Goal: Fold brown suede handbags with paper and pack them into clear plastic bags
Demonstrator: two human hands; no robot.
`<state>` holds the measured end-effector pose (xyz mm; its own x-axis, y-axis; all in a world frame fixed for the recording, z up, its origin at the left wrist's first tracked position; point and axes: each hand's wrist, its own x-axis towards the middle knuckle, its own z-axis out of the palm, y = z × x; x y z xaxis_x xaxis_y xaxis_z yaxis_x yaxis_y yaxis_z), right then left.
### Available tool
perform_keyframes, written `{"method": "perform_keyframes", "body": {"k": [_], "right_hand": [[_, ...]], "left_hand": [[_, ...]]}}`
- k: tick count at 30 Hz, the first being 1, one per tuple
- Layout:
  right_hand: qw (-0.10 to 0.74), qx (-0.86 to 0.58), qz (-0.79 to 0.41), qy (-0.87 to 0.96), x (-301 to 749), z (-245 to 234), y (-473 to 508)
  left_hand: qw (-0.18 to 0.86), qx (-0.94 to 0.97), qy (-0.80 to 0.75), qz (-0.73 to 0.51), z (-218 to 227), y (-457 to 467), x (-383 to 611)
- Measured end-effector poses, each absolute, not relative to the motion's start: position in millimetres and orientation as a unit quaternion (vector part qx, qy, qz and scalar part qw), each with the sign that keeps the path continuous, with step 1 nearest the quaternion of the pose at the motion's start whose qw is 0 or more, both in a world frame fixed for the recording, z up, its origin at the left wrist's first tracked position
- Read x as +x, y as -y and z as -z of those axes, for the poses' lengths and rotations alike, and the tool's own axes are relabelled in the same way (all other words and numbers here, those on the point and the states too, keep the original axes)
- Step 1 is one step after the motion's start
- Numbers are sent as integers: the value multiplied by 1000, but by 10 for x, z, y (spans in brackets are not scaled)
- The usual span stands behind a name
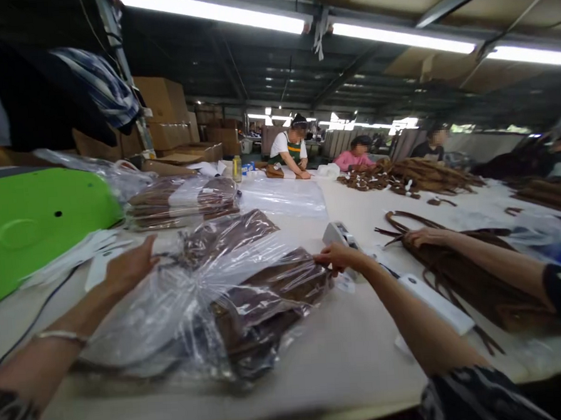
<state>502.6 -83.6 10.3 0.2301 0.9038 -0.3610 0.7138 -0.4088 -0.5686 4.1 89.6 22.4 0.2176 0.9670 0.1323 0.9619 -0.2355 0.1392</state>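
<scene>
Between my two hands lies a clear plastic bag (195,289) with folded brown cloth (275,285) inside, its film wrinkled and catching the light. My right hand (337,257) is closed, pinching the bag's right corner. At the opposite side, my left hand (135,261) has its fingers together at the bag's edge, seemingly gripping the film; the fingertips are partly blurred. A white handheld device (340,233), perhaps a tape dispenser, lies just beyond my right hand. White paper tags (104,257) are spread beside my left hand.
Another person's hand (425,237) rests on brown fabric (481,274) at right. Another bagged brown bundle (181,199) lies behind mine, near a green machine (46,222). A white strip (436,305) lies right of my forearm. Co-workers sit across the table by a brown pile (429,174).
</scene>
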Motion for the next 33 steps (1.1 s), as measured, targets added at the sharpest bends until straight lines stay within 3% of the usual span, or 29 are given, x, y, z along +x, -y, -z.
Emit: {"method": "perform_keyframes", "body": {"k": [3, 10, 16, 22, 25, 29, 33], "right_hand": [[264, -722, -404, 495, 4980, 133, 1352], [425, -649, -386, 499, 4591, 533, 2200], [512, -658, -272, 480, 4247, 680, 1979], [542, -655, -246, 465, 3874, 792, 1988], [544, -615, -302, 483, 3699, 800, 2108], [545, -562, -381, 492, 3692, 810, 2171], [523, -581, -289, 553, 3785, 831, 2125]], "left_hand": [[-40, 810, -558, -176, -563, -897, 353], [128, 920, -309, -204, -320, 269, 1376], [-2, 952, -282, -117, 173, 1142, 1682], [-85, 948, -296, -78, 449, 850, 1487], [-37, 952, -291, -93, 393, 718, 1261], [47, 945, -253, -202, 254, 895, 1177], [31, 932, -250, -259, 202, 1201, 1459]]}}
